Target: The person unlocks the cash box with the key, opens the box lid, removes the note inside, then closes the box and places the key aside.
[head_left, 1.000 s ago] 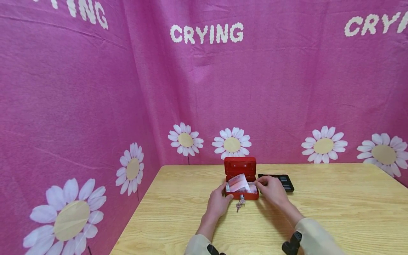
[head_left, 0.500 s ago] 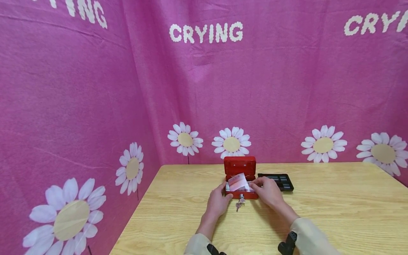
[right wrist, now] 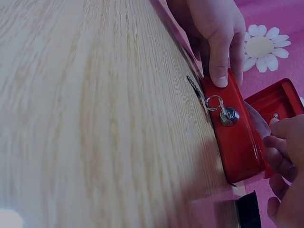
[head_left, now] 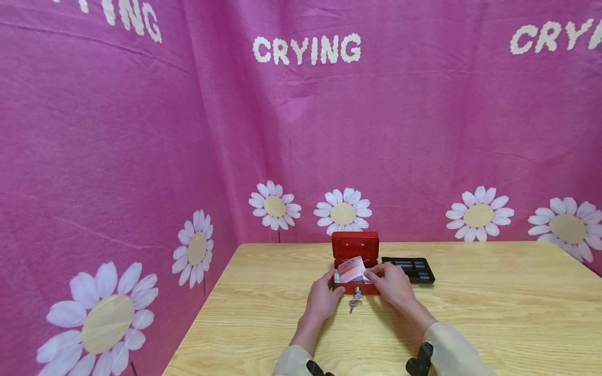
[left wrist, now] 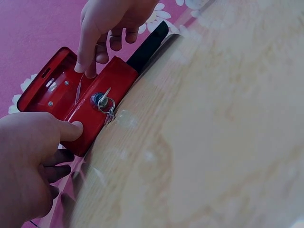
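Two hands (head_left: 322,298) (head_left: 394,285), one red box (right wrist: 240,147), one pinched note (head_left: 351,269), one tray (head_left: 424,282)

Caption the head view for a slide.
Left hand holds an open red cash box; right hand pinches a pink banknote.

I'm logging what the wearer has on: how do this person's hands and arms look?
The left hand and right hand show no gloves. Both arms have plain, pale beige sleeves ending short of the wrists. A small black device sits near each cuff; its details are too small to make out.
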`<state>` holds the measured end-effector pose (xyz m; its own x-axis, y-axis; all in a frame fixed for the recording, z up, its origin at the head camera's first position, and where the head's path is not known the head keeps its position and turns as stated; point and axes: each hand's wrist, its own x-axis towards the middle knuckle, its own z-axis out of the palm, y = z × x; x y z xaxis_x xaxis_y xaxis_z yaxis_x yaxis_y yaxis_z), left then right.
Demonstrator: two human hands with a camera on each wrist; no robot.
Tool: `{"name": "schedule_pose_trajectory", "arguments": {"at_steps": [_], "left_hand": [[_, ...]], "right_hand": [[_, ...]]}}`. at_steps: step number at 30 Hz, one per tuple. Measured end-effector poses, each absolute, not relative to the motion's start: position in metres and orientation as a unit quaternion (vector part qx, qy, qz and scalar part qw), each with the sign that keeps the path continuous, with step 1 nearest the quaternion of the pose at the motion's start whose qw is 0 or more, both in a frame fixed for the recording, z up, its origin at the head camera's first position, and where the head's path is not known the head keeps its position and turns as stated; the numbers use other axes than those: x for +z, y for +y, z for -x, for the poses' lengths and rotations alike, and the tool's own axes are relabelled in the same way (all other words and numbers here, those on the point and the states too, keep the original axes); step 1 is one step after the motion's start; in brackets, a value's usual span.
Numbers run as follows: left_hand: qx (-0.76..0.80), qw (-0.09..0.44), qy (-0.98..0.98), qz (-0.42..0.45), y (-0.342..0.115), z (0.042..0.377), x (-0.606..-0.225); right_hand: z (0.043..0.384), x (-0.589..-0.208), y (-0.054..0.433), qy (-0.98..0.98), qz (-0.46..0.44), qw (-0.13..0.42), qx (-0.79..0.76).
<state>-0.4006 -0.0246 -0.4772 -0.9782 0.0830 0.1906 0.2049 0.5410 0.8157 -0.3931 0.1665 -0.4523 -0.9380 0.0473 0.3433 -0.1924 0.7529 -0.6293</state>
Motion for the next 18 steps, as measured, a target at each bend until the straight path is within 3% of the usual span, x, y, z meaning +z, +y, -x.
{"name": "schedule_pose_trajectory", "arguments": {"at_steps": [18], "left_hand": [[-0.461, 0.081, -0.878, 0.103, -0.0264, 0.4026, -0.4801]], "right_hand": [[0.3943, -0.4523, 0.1563, -0.919, -0.030, 0.190, 0.343]]}}
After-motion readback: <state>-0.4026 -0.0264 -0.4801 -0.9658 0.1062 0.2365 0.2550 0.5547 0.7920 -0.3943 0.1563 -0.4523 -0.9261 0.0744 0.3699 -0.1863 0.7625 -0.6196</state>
